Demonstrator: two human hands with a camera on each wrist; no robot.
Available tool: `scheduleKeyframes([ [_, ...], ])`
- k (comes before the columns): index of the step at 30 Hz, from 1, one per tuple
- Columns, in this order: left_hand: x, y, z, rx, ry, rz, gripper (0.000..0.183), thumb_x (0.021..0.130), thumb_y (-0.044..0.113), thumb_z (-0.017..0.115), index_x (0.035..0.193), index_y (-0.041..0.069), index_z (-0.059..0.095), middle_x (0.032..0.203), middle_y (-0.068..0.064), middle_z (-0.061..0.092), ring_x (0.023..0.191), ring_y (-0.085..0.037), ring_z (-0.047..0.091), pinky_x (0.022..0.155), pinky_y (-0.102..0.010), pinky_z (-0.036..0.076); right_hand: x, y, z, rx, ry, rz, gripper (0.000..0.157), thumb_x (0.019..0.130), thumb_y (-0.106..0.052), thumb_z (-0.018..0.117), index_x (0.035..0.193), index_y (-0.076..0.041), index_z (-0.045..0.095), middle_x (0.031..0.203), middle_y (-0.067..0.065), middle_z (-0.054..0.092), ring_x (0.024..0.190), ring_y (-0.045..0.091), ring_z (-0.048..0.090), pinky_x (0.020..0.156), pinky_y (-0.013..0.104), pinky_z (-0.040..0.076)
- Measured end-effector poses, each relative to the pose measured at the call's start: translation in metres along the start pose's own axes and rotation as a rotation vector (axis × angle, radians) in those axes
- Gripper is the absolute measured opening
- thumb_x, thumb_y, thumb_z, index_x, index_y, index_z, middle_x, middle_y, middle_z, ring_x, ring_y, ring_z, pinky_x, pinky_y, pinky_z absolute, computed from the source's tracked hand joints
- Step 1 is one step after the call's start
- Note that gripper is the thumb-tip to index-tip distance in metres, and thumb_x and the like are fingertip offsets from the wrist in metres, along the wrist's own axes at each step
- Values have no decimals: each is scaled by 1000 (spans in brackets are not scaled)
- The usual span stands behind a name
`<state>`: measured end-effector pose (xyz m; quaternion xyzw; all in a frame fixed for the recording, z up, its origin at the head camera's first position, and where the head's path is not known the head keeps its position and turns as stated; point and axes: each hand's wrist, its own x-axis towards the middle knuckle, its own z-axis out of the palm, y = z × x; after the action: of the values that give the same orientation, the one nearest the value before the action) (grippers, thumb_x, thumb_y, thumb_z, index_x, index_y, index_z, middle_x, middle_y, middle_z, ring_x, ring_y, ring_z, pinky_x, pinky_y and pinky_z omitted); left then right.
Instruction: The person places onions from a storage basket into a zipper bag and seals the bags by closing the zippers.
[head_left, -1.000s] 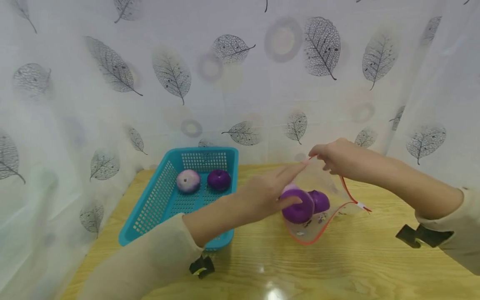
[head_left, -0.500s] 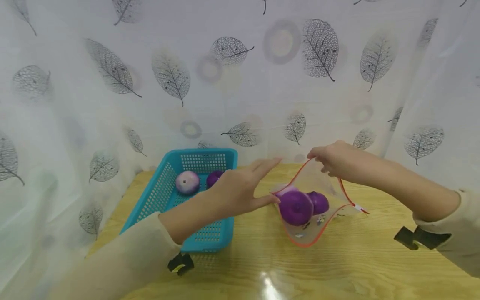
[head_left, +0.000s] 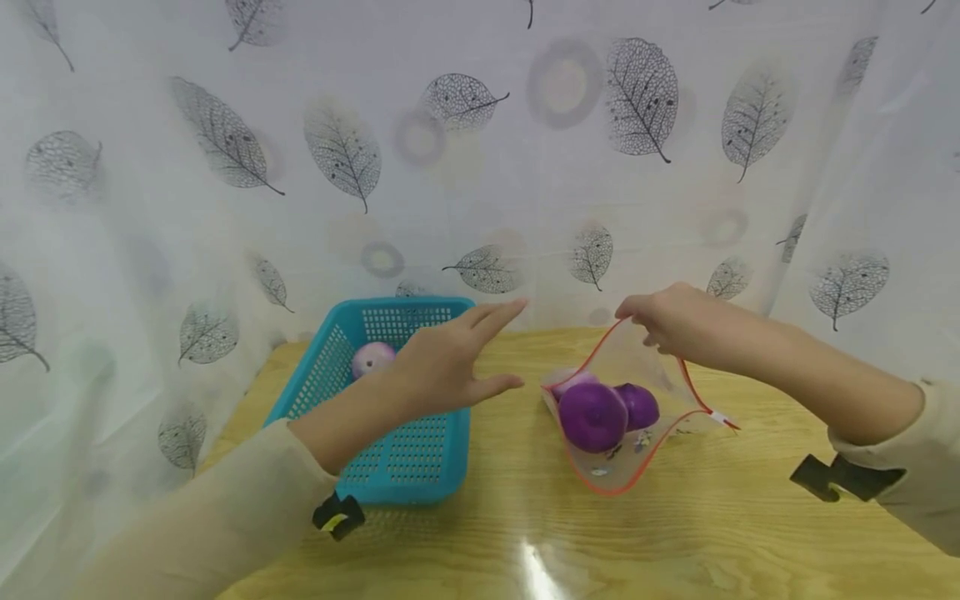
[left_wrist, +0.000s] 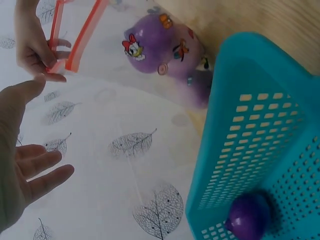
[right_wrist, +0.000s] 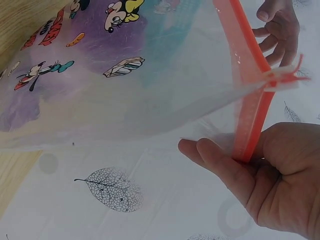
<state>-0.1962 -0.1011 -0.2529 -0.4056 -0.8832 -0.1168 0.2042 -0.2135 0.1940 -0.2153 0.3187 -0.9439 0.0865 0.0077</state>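
Observation:
My right hand (head_left: 675, 321) pinches the raised edge of a clear zip bag (head_left: 611, 483). The bag has a red zip strip and cartoon prints, and its mouth gapes toward me. Inside lie two purple, onion-like vegetables (head_left: 592, 417) and a paler one (head_left: 573, 382) behind them. My left hand (head_left: 435, 367) hovers over the basket's right side, fingers straight and thumb apart, holding nothing. A pale purple vegetable (head_left: 372, 358) rests in the blue basket (head_left: 420, 493). A darker purple one (left_wrist: 249, 215) shows there in the left wrist view, but my left hand hides it in the head view.
The basket stands on a wooden table (head_left: 510, 500), left of the bag. A white curtain (head_left: 480, 183) with leaf prints hangs behind the table and along its left side. A red slider end (head_left: 726, 419) sticks out at the bag's right corner.
My left hand has let go of the bag's edge and moved left, over the basket. The bag's mouth has widened. My right hand keeps hold of the bag in nearly the same spot.

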Motion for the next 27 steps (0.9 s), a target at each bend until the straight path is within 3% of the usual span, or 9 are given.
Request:
scheduleKeyframes([
  [10,-3,-20,0,44,5,-11,81,82,53,65,147,17,34,134,-10,54,38,-6,31,35,-19,26,0,2,1,-20,5,-10,41,72,14,69,111,6,60,89,18,70,73,22,68,67,39,56],
  [27,-3,-50,1,92,-49,-114,83,81,52,67,147,16,33,132,-13,56,47,-14,48,35,-21,30,-1,4,1,-2,9,-13,40,73,16,64,111,7,60,89,18,70,73,22,68,66,38,57],
])
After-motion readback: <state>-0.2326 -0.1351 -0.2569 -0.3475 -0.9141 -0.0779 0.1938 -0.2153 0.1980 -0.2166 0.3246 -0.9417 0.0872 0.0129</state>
